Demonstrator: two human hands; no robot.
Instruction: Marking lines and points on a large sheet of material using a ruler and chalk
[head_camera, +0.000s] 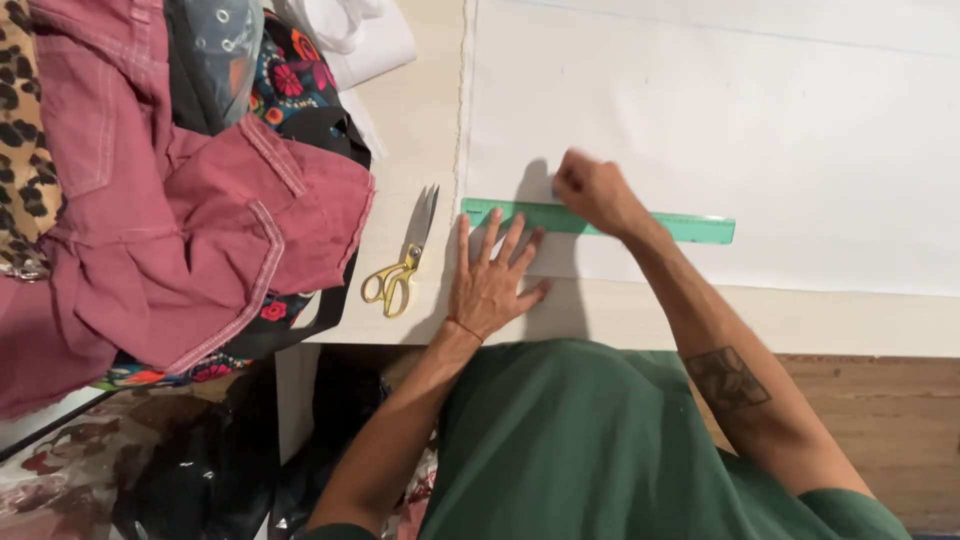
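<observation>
1. Two hands work on one green ruler, which lies flat on white fabric with its long axis running left to right across the counter.
2. Nearest the body, the left hand is spread wide, palm down, fingertips pressing the ruler's left end.
3. Just beyond it, the right hand is closed in a loose fist at the ruler's far edge, roughly mid-length; whether it pinches a marking tool is hidden by the knuckles.
4. Left of the left hand, apart from it, lie yellow-handled scissors, blades pointing away.
5. Farther left, a heap of pink garment covers patterned cloth, cut off by the frame.
</observation>
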